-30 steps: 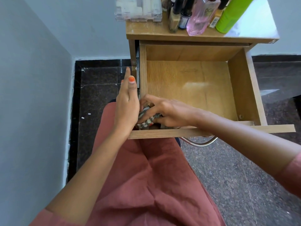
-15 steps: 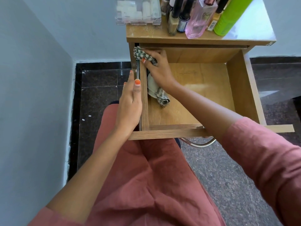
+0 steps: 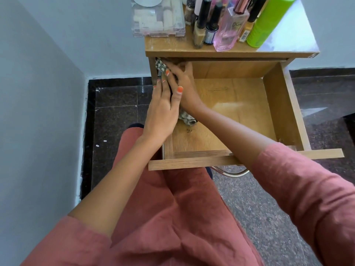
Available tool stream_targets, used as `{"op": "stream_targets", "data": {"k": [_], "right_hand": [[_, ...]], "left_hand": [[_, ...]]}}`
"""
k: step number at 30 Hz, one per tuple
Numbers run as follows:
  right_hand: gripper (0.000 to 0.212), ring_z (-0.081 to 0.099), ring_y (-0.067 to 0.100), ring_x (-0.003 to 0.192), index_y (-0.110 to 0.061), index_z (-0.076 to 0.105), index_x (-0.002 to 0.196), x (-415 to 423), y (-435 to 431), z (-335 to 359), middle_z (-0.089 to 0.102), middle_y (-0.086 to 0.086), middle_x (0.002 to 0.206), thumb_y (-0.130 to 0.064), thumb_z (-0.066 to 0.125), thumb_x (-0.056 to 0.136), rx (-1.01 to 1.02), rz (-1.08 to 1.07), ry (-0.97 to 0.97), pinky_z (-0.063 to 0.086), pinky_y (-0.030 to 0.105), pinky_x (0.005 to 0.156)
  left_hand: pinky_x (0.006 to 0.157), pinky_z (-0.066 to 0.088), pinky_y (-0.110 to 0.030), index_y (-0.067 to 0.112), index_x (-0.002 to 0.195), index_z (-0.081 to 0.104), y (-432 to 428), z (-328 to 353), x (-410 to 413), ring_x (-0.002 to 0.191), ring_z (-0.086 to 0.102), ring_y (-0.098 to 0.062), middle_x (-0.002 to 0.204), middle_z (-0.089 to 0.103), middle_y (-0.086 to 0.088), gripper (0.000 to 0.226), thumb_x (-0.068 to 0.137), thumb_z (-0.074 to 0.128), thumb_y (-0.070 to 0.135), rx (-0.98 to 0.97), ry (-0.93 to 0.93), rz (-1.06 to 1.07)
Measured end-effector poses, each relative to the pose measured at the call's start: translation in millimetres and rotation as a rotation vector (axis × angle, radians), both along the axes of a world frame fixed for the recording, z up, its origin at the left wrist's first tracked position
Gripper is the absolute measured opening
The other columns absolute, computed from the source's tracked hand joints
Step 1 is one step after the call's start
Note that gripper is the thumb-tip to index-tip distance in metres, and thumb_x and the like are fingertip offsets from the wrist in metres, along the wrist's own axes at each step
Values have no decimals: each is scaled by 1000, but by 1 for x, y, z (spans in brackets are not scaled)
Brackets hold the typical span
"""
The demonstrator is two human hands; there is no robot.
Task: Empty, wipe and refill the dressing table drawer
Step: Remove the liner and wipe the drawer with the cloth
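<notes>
Moved up: left hand (image 3: 161, 114) is further along the left wall of the drawer (image 3: 284, 104) than half a second ago, now touching the right hand (image 3: 184, 89), fingers flat, bracing. Right hand grips the cloth (image 3: 160, 66) over that wall's far corner. Drawer is pulled out, empty. Suggest: keep the brace, drag the cloth back along the rim with firm pressure, and don't skip the corner.

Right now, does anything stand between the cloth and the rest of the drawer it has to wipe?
Nothing else lies in the drawer; its floor is bare. The right hand holds the cloth at the far left corner; only the left hand, resting on the left wall nearer, sits along that edge.
</notes>
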State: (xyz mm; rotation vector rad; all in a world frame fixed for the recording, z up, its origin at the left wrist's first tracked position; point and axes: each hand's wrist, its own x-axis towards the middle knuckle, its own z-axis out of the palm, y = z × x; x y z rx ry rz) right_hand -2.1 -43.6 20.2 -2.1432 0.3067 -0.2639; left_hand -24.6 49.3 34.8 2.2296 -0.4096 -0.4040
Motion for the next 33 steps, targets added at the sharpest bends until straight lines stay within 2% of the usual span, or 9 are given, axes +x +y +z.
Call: {"op": "stream_targets", "data": {"k": [2,4,7,10,13,19,22,27,33], "right_hand": [[33,46,34,108,-5,53,124,4,-1,-1,40,23,118,-15,43,94,-93,-49,-19,36,33,102],[36,47,41,104,2,51,123,1,0,2,43,30,117,-15,40,94,-147,-48,-4,39,46,98],[32,51,40,97,-7,53,124,0,-4,0,43,24,118,-15,41,95,-339,-158,-18,46,40,86],[28,53,37,95,-9,53,119,-4,-18,-2,41,19,122,-17,40,96,-414,-254,37,47,38,78],[28,51,38,100,-8,50,119,-15,-43,1,38,18,125,-17,38,96,-438,-381,135,48,45,79],[29,48,38,112,-6,48,122,-37,-108,4,31,19,139,-15,35,97,-456,-627,266,44,42,88],[31,49,38,111,-5,46,124,-37,-109,2,31,20,138,-14,35,96,-445,-630,253,44,42,91],[37,48,41,108,-6,40,131,-35,-96,-4,32,22,136,-7,34,95,-508,-476,201,47,47,87],[39,43,37,117,-6,33,134,-43,-129,5,25,18,143,-2,28,96,-509,-698,339,40,42,94]], "left_hand": [[118,8,-35,7,146,8,-2,-4,1,144,-1,-21,156,2,-10,63,97,23,44,129,-103,-32],[118,5,-37,5,146,7,-1,-8,2,144,-4,-23,156,-1,-11,65,97,23,45,231,-191,-65],[116,1,-38,6,146,6,2,-12,3,144,-7,-21,156,-5,-8,67,95,22,48,296,-261,-116],[116,-1,-38,8,146,5,4,-14,3,144,-8,-19,156,-6,-7,69,94,22,50,302,-279,-139],[116,-3,-37,9,146,4,4,-14,2,144,-8,-18,156,-6,-6,71,93,19,53,295,-275,-140],[115,-5,-35,9,146,4,3,-15,-1,144,-7,-18,156,-7,-5,69,94,23,51,271,-268,-118],[115,-5,-35,9,146,4,3,-16,-2,144,-7,-18,156,-7,-5,69,94,24,50,273,-275,-111],[116,-5,-36,10,146,5,3,-17,-1,144,-6,-18,156,-6,-5,69,94,23,51,284,-295,-116],[115,-5,-36,11,146,5,3,-17,-1,144,-6,-18,156,-5,-4,68,95,24,50,281,-297,-111]]}}
